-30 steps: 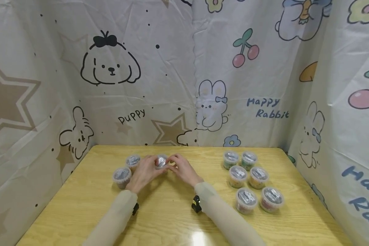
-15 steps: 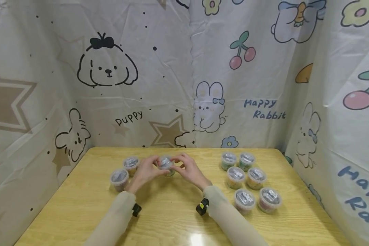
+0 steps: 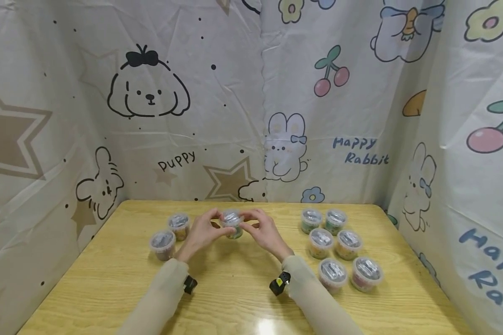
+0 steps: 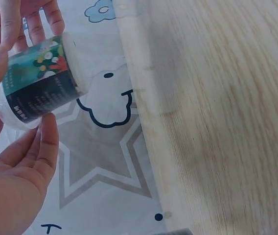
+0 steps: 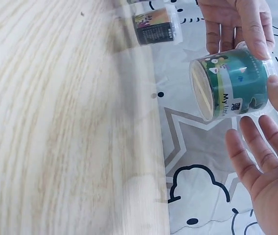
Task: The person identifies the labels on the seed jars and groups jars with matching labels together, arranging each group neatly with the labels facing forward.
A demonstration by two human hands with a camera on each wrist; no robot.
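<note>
A clear plastic tub with a green label (image 3: 233,223) and a shiny lid is between both hands near the back of the table. My left hand (image 3: 203,235) pinches it from the left with thumb and fingers; my right hand (image 3: 269,234) pinches it from the right, around the lid end. In the left wrist view, the green and black label of the tub (image 4: 41,81) faces the camera. The right wrist view shows the flat bottom of the tub (image 5: 202,90), off the tabletop. Left of the hands stand an orange-tinted tub (image 3: 179,226) and a dark tub (image 3: 163,245).
On the right side of the wooden table (image 3: 234,298), several lidded tubs stand in pairs: green ones (image 3: 311,221) at the back, orange ones (image 3: 321,243) in the middle, reddish ones (image 3: 367,274) in front. A printed curtain (image 3: 226,102) encloses the back and sides.
Both hands have moved slightly right with the green-label tub, away from the two tubs on the left. More of its green side shows. The other tubs keep their places.
</note>
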